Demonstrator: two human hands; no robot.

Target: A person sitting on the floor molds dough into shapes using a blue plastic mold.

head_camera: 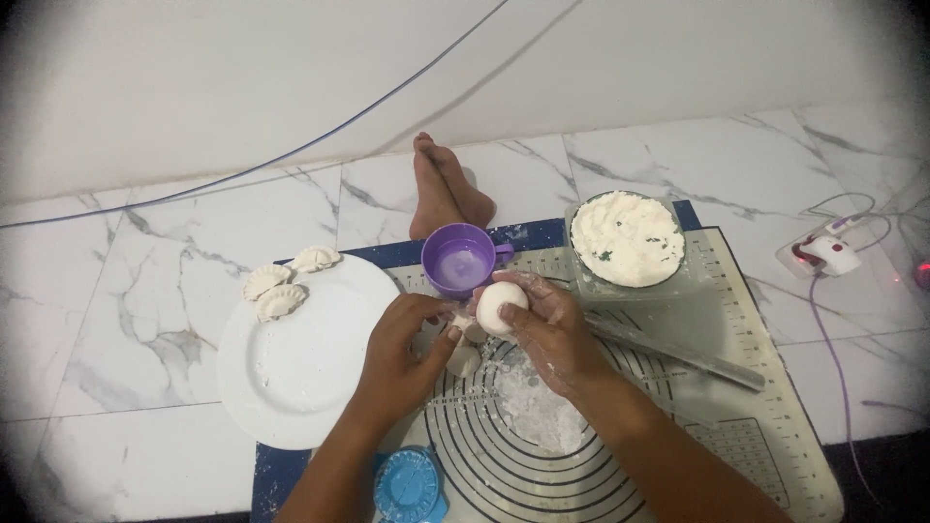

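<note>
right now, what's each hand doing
Left hand: fingers curled, pinching the bit of dough beside the ball.
Right hand: closed on the dough ball.

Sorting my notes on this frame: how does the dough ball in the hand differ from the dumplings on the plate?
The dough ball is round, smooth and unfolded; the dumplings are flat half-moons with crimped edges. The ball sits in the right hand, the dumplings lie on the white plate. Both are pale white dough.
</note>
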